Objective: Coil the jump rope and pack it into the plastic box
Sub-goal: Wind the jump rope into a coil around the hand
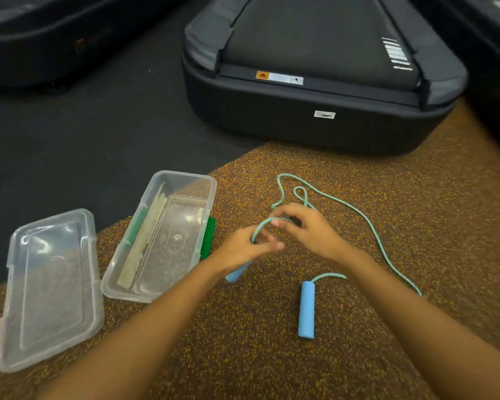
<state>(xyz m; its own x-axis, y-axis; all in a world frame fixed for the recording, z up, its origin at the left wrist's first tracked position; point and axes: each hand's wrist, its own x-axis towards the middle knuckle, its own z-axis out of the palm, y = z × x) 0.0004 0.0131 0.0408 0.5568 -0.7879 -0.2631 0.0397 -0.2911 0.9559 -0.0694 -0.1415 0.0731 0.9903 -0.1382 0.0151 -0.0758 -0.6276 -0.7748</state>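
A jump rope with a thin green cord and two light blue foam handles lies on the speckled brown floor. My left hand grips one handle, which sticks out below the fist. My right hand pinches the cord just above it, bending a short arc between both hands. The cord loops away behind my hands and runs round to the right. The other handle lies loose on the floor. The clear plastic box stands open to the left.
The box's clear lid lies flat left of the box. A green latch shows on the box's right side. A black treadmill base stands beyond the rope. Dark flooring covers the upper left.
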